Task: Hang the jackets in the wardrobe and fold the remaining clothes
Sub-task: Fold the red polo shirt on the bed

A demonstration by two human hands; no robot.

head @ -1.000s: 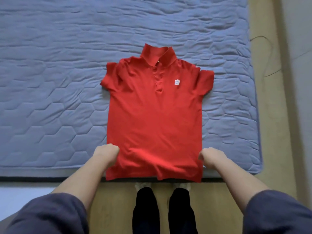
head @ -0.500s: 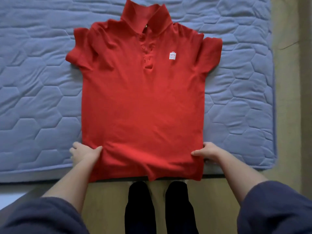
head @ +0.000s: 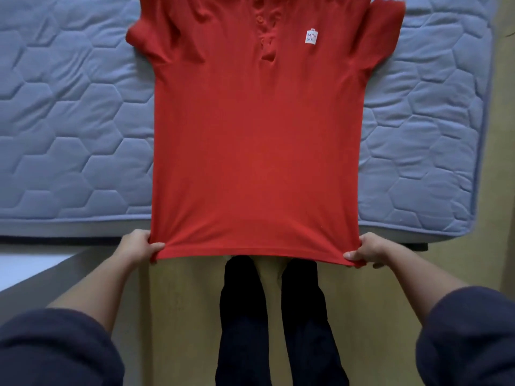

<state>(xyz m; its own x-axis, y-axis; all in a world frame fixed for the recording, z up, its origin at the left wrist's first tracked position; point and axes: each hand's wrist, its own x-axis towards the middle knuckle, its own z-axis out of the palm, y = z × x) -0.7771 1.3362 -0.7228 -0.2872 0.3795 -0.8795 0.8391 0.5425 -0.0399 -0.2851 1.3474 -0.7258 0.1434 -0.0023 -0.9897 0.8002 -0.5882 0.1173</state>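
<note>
Lying where, the red polo shirt [head: 256, 149]?

Face up on the quilted blue-grey mattress [head: 69, 121], collar end far, hem drawn off the near edge and stretched taut above the floor.

Who has the hem?

Both hands. The left hand [head: 138, 247] pinches the near-left corner, thumb on top, the other fingers curled underneath. The right hand [head: 367, 250] pinches the near-right corner the same way, thumb over the cloth.

And the fabric?

Smooth knit, a long rectangle through the body, pulled flat. It puckers only at the armpits, where the short sleeves bunch. Red buttons [head: 260, 19] run down the placket, and a small white bag-shaped logo [head: 311, 37] sits on the chest, right of them.

The bedding?

Padded, stitched in hexagons, with a piped rim.

Anything nearer?

Dark trouser legs [head: 242, 316] stand on the tan floor [head: 181, 316] below the hem, and dark blue cuffs [head: 55, 349] are pushed up the forearms.
</note>
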